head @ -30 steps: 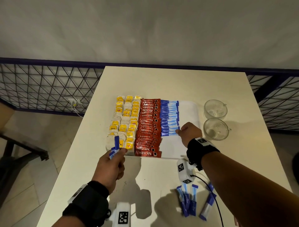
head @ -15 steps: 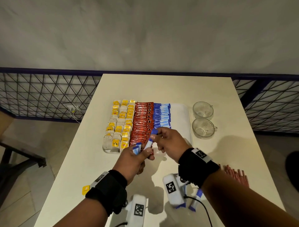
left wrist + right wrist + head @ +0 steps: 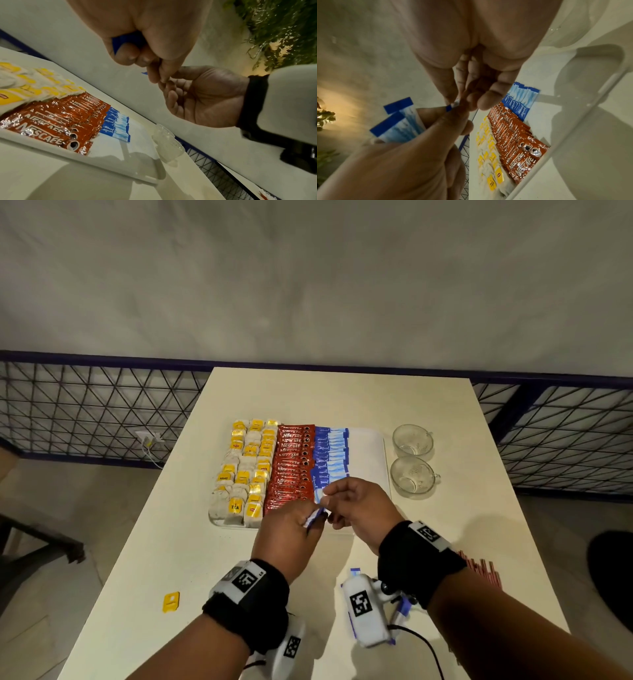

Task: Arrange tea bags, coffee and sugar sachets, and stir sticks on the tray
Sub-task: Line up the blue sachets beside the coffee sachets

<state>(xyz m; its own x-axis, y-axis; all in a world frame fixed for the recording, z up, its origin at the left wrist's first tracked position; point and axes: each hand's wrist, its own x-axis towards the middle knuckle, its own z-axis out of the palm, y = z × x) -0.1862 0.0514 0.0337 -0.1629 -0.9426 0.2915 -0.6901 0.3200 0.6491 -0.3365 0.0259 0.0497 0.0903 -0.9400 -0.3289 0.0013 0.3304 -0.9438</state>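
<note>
A white tray (image 3: 366, 460) carries yellow-tagged tea bags (image 3: 246, 470) on its left, red Nescafe coffee sachets (image 3: 293, 467) in the middle and a row of blue sugar sachets (image 3: 330, 453) to their right. Over the tray's near edge my left hand (image 3: 308, 517) grips a small bundle of blue sugar sachets (image 3: 399, 124). My right hand (image 3: 329, 494) meets it and pinches the end of one sachet (image 3: 452, 106) from that bundle. Red stir sticks (image 3: 479, 570) lie on the table at the near right, partly hidden by my right wrist.
Two empty glass cups (image 3: 412, 460) stand just right of the tray. More blue sachets (image 3: 402, 607) lie on the table under my right wrist. A loose yellow tag (image 3: 170, 601) sits at the near left. A mesh railing (image 3: 102, 412) runs behind the table.
My right hand left the sugar row on the tray and came back to my left hand. The left hand moved right, and the two hands now meet at the bundle.
</note>
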